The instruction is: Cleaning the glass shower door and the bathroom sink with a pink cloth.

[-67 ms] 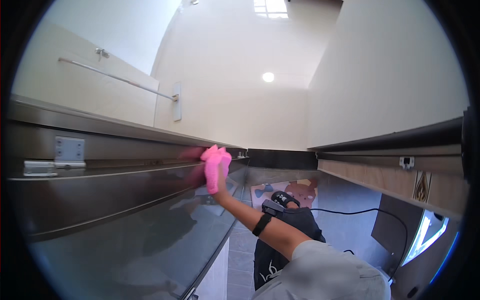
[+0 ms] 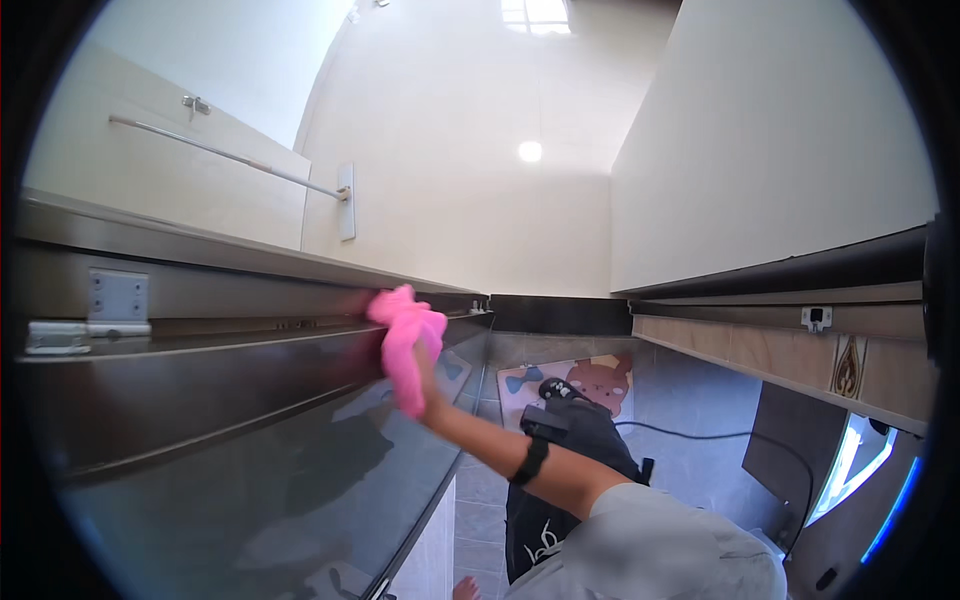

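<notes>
A pink cloth (image 2: 405, 340) is pressed against the dark glossy panel (image 2: 220, 390), near the panel's upper edge and just below the metal ledge (image 2: 200, 255) running above it. The right hand (image 2: 428, 385), mostly hidden behind the cloth, is closed around it. The left hand does not show. A black wristband (image 2: 530, 462) circles the raised forearm.
</notes>
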The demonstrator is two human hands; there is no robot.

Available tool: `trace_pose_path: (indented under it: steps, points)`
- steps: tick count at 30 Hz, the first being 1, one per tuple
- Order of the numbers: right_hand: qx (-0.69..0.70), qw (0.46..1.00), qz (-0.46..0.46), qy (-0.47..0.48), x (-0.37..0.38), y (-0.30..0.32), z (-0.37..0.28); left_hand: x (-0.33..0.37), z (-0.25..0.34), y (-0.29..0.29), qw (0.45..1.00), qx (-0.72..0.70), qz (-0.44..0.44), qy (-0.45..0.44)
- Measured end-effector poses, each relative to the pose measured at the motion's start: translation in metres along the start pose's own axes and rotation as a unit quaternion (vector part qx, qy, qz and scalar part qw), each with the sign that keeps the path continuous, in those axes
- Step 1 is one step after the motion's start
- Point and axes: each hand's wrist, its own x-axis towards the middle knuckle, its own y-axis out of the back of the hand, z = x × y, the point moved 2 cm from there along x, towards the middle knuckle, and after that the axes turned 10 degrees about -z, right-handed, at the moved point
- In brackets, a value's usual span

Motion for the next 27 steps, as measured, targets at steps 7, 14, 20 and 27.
trace_pose_path:
  steps: [7,14,20,27]
  points:
    - [-0.154,0.976,-0.073,0.134,0.033,0.003,-0.067,-0.094,0.276,-0.103,0.953,0.006,-0.115,-0.279]
    - [-0.103,0.990,-0.061,-0.079,0.057,0.016,-0.079,-0.110,0.337,-0.106,0.945,0.004,-0.048,-0.324]
    - [-0.087,0.976,-0.192,0.059,0.061,-0.041,-0.212,-0.085,0.324,-0.111,0.947,0.088,-0.021,-0.307]
    - [0.016,0.942,-0.327,0.070,0.058,-0.018,-0.251,-0.048,0.347,-0.099,0.919,0.089,-0.019,-0.385]
